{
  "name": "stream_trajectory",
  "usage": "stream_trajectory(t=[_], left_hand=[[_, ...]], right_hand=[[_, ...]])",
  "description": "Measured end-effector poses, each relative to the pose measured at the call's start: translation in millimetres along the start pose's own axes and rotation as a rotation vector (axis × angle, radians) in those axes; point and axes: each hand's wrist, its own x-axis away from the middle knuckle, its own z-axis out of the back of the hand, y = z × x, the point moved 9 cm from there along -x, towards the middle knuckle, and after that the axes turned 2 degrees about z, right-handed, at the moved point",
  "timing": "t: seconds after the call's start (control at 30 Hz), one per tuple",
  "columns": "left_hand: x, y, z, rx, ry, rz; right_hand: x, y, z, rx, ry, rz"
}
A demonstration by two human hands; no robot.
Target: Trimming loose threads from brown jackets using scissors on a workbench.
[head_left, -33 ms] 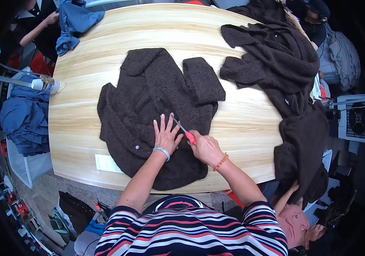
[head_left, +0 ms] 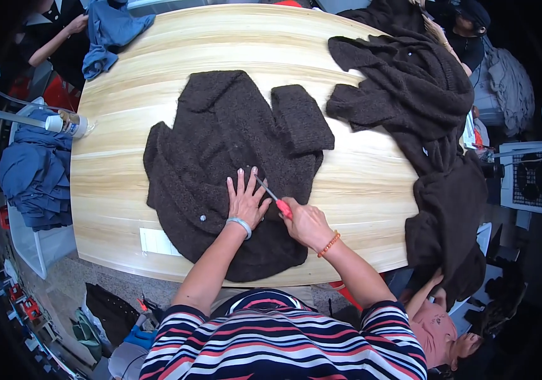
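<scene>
Left hand [head_left: 246,201]: fingers spread flat on the dark brown knitted sweater [head_left: 220,158].
Right hand [head_left: 305,223]: fingers closed round the red-handled tool [head_left: 275,200].
Sweater: soft, limp, likely stretchy; best pinned flat on the bench [head_left: 359,177].

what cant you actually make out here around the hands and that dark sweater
- Tool tip, head view: the red-handled tool in the right hand is too small; its point is lost against the dark sweater.
- Sweater under the left hand: covered by the palm.
- Sweater's near hem: hidden by the forearms.
- Pile of dark knitwear: runs over the table edge.

Fuzzy dark knit sweater [head_left: 220,145] lies on smooth pale wood-grain table [head_left: 359,183].
</scene>
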Motion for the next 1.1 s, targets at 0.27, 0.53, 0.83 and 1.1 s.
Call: stream_trajectory(t=[0.27, 0.53, 0.83, 1.1], left_hand=[[-2.4, 3.6, -0.6, 0.002, 0.037, -0.016], [-0.7, 2.9, 1.5, -0.039, 0.027, -0.016], [0.1, 1.0, -2.1, -0.015, -0.009, -0.003], [-1.6, 3.2, -4.4, -0.075, -0.011, -0.010]], right_hand=[[-16.8, 0.5, 12.1, -0.005, 0.088, -0.018], [-15.3, -8.9, 3.4, -0.044, 0.064, 0.085], [-51.0, -20.8, 16.0, -0.060, 0.153, 0.085], [-48.5, -7.8, 12.3, -0.068, 0.153, 0.041]])
